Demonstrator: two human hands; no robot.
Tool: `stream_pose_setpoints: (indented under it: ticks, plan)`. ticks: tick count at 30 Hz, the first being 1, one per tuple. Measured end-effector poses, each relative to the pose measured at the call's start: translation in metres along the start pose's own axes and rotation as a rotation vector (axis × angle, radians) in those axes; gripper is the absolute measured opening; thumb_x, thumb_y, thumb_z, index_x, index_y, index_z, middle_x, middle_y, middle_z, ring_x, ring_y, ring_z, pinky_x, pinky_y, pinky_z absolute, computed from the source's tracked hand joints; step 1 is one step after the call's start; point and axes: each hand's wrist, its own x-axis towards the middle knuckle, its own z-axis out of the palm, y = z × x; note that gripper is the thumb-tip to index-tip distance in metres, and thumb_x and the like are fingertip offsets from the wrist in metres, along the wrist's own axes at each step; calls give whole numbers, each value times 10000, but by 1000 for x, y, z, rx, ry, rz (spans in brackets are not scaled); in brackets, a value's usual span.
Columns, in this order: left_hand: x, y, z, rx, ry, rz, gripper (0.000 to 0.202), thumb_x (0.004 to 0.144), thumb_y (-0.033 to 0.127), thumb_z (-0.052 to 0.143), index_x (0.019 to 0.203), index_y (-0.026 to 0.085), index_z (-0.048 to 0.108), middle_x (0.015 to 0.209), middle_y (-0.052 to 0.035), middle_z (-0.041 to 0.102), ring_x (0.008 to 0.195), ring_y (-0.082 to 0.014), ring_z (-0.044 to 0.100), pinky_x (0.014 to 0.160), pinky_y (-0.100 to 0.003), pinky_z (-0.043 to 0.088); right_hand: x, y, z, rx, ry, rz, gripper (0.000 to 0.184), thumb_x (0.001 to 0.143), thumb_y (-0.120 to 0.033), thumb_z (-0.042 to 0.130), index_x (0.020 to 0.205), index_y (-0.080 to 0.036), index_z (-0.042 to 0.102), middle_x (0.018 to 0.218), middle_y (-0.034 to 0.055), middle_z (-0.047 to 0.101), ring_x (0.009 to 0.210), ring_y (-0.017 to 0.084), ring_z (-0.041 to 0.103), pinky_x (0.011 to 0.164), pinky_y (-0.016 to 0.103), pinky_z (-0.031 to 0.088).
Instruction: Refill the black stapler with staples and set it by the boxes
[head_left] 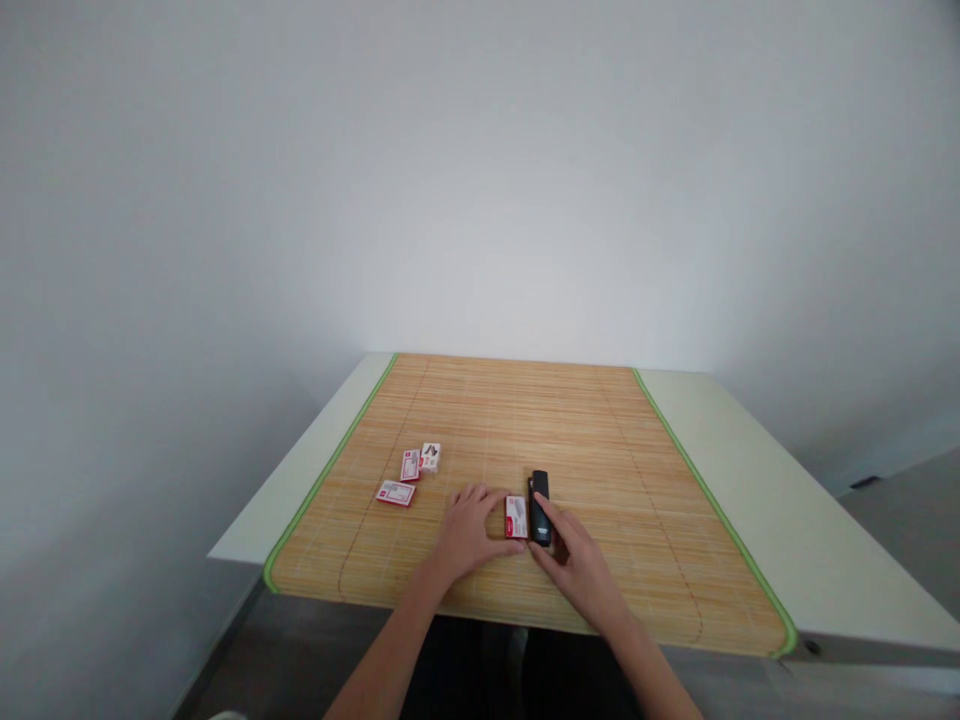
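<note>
On the bamboo mat (600, 450) a small red and white box (516, 517) lies beside a black stapler (540, 506). My left hand (471, 532) rests flat on the mat, fingers spread, its fingertips touching the left side of that box. From the right comes my right hand (576, 560), its fingers laid on and around the near end of the stapler. Whether it grips the stapler or only touches it is unclear.
Three more small red and white boxes (410, 476) lie in a loose group at the left of the mat. The mat has green edging and covers a pale table (787, 520) set against a white wall.
</note>
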Motion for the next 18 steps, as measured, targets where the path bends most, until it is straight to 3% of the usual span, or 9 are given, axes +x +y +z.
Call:
stream_pose_setpoints:
  ticks: [3,13,18]
  plan:
    - [-1,-2,-2,-9,-26,1,747,724,654,824,1381,377,599,1272,-33,641,1183,-300,547,1003,-423,386,0,5,-6,9,-44,-13,736,938,-298,597,1610,-378,306,1150,79,642,1058,281,632,975,471,557]
    - [1,-2,1,18,-36,26,736,756,665,794,1414,406,588,1225,-27,648,1174,-292,540,996,-421,383,4,8,-13,16,-89,-46,726,934,-282,603,1595,-398,326,1273,70,614,1187,286,585,1059,476,502]
    - [2,2,2,15,-21,25,699,752,655,800,1377,401,620,1202,-23,652,1158,-287,541,1003,-424,376,4,9,-13,18,-83,-37,732,925,-282,606,1595,-395,331,1197,73,634,1096,290,607,999,474,530]
